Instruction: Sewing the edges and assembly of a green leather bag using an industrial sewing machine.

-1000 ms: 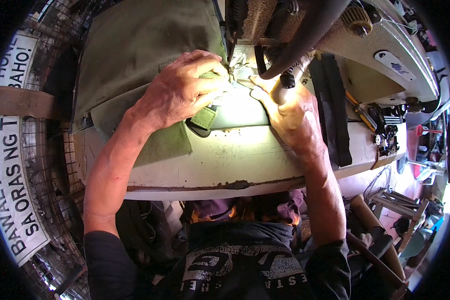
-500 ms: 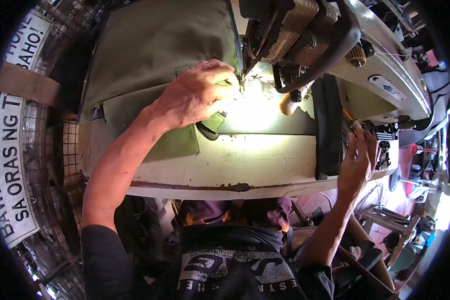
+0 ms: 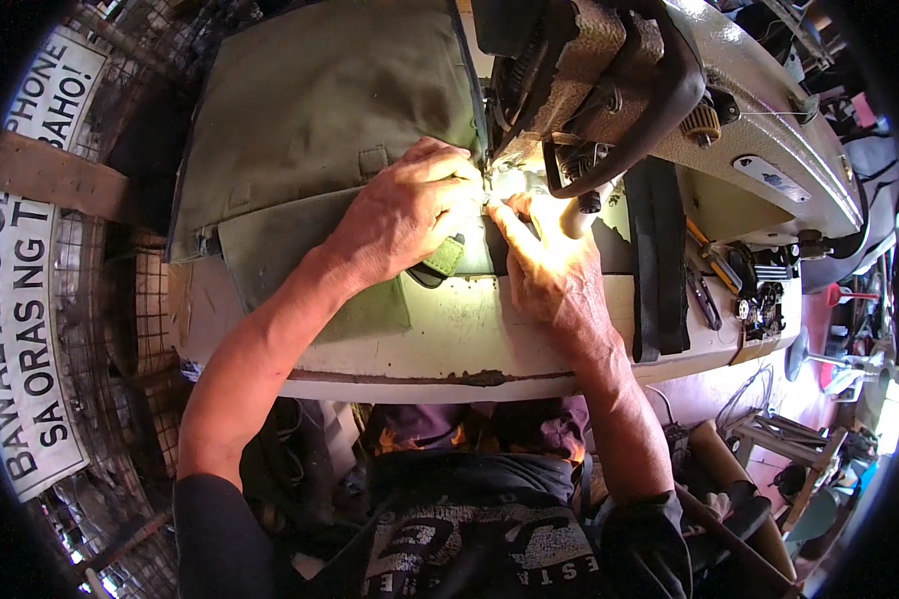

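An olive-green fabric bag or panel [image 3: 320,90] with dark edging lies left of the sewing machine [image 3: 589,80]. My left hand [image 3: 410,205] is closed on its right edge beside the needle area, fingertips pinched together. Under that hand a small bright-green tab [image 3: 448,254] with a dark rounded end sticks out. Opposite it, my right hand [image 3: 554,260] has bent fingers drawn together at the fabric edge under the lamp's glare. What its fingertips hold is lost in the bright light. A loose olive flap [image 3: 290,250] hangs toward the table's front.
Black strips [image 3: 657,270] lie on the white machine table [image 3: 420,339], right of my right hand. Beyond them are a yellow-handled tool [image 3: 709,250], dark snips [image 3: 704,299] and small metal parts [image 3: 764,304]. Wire mesh [image 3: 155,309] and a sign [image 3: 40,349] stand at left.
My right hand has left the tools at the right and come to the fabric edge by the needle. The yellow-handled tool now lies on the table. My left hand keeps its pinch.
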